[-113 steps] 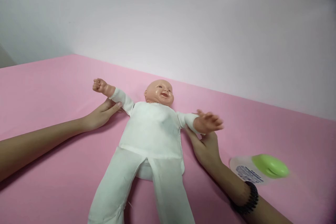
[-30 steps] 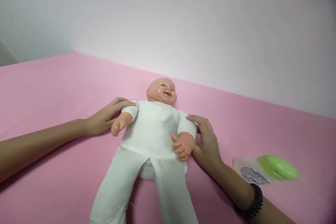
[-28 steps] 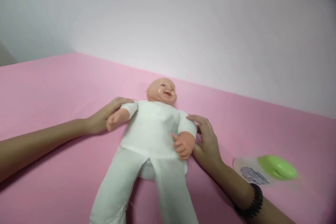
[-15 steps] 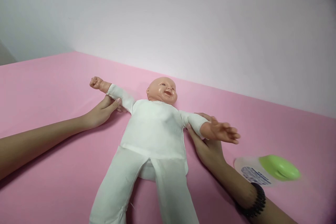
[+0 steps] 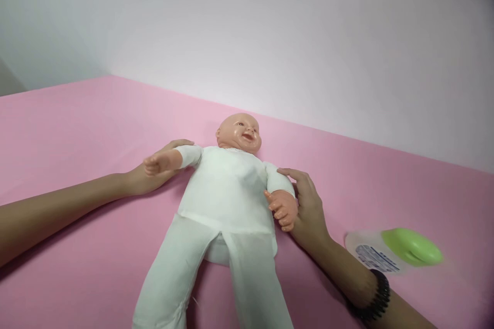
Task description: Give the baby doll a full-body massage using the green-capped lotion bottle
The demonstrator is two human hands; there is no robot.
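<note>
Right hand [image 5: 312,213] is curled round one doll arm [image 5: 278,181], left hand [image 5: 144,181] is too hidden to tell, and a loosely held arm might be dropped.

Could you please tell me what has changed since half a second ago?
The outspread arms of the doll have come down, the one at the right hand also inward. The left hand remains by the other arm. The doll's body and the green-capped bottle stayed put.

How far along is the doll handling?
Looks done: doll laid face up on the pink table. In hand: left hand and right hand at its arms. Left, probably: letting go; repeats can't be judged. Bottle lies aside, untouched.
</note>
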